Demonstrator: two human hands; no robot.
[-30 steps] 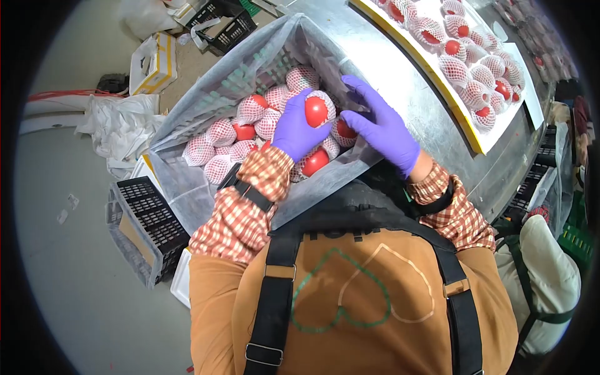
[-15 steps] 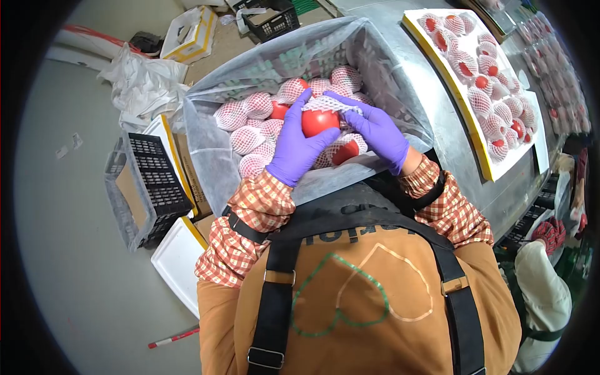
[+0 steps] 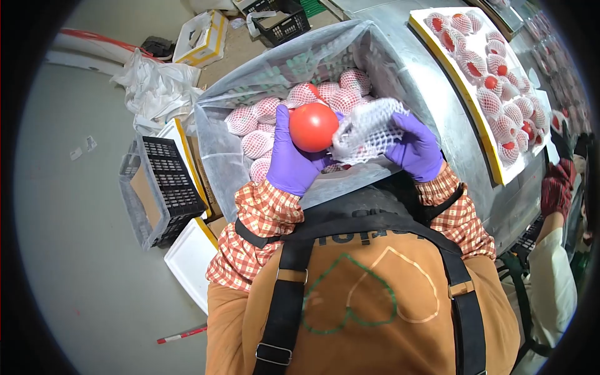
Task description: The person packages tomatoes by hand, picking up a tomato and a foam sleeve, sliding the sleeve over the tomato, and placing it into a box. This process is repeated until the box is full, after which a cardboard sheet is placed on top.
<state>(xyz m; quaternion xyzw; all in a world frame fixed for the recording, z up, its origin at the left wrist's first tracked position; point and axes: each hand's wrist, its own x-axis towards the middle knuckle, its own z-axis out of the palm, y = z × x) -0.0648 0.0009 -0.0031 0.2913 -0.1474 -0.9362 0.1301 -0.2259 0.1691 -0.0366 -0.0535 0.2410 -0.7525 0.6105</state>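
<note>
A round red tomato (image 3: 314,127) rests in my left hand (image 3: 292,157), purple-gloved, with thumb and fingers around its sides and underside. My right hand (image 3: 417,147), gloved the same, grips a white foam net sleeve (image 3: 370,130) that is pulled off to the tomato's right, its edge still right at the fruit. Below both hands stands a crate (image 3: 215,139) lined with a translucent sheet. Inside it lie many tomatoes in white foam nets (image 3: 257,144), partly hidden by my hands.
On the metal table (image 3: 459,150) at right, a white foam box (image 3: 494,164) holds netted tomatoes in rows. A black crate (image 3: 172,181) and a white lid (image 3: 190,262) are on the left. At the right edge, a co-worker's gloved hand (image 3: 557,187) reaches toward the table.
The net has come off the tomato and moved right with my right hand, baring the fruit in my left. A co-worker's hand has moved up at the right edge.
</note>
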